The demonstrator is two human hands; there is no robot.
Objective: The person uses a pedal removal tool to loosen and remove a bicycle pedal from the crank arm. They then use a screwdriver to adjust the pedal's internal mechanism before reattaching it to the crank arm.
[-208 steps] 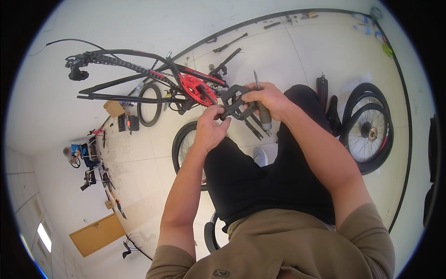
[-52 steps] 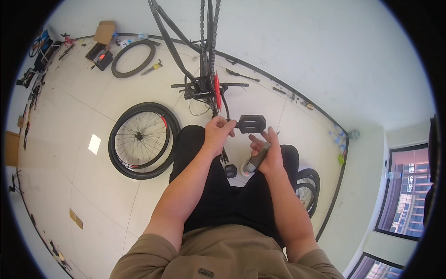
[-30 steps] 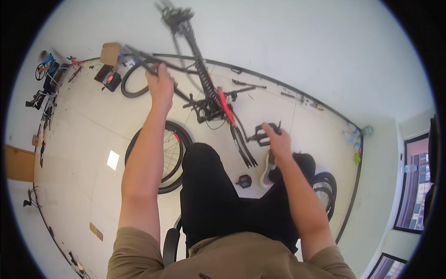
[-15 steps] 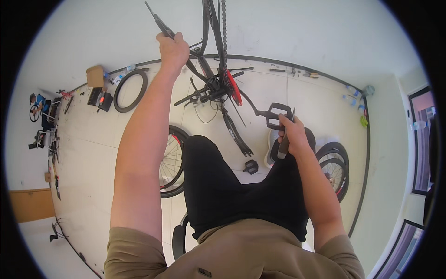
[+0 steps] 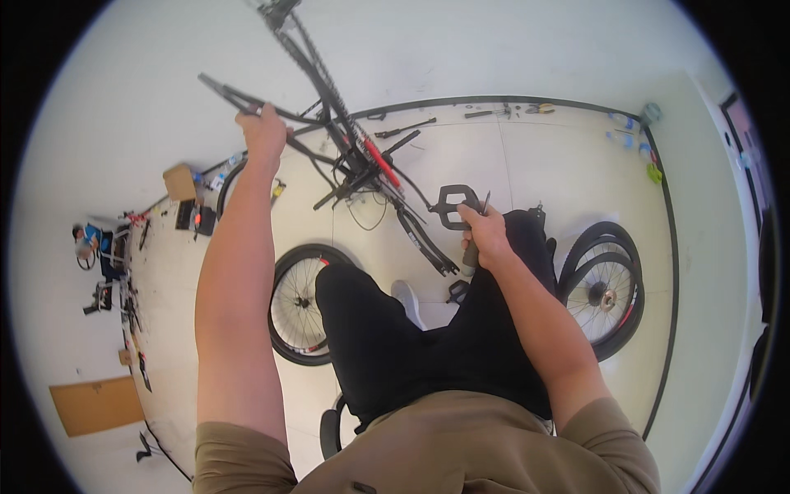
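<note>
My left hand is closed round a black tube at the rear end of the bicycle frame, which is held up at the top middle with its chain and red chainring. My right hand is closed on a grey-handled tool with a metal tip showing above the fingers; my thumb and fingers also touch the black pedal on the crank. The black fork hangs below the frame, and a second pedal lies between my legs.
Wheels lie at the right, another wheel at the left. Tools and bottles line the wall. An open box and a toolbox stand at the left. Another person sits farther left.
My left hand has left the pedal for the frame tube; my right hand has moved onto the pedal. Since half a second ago the frame has tilted leftward and my left hand has lowered.
</note>
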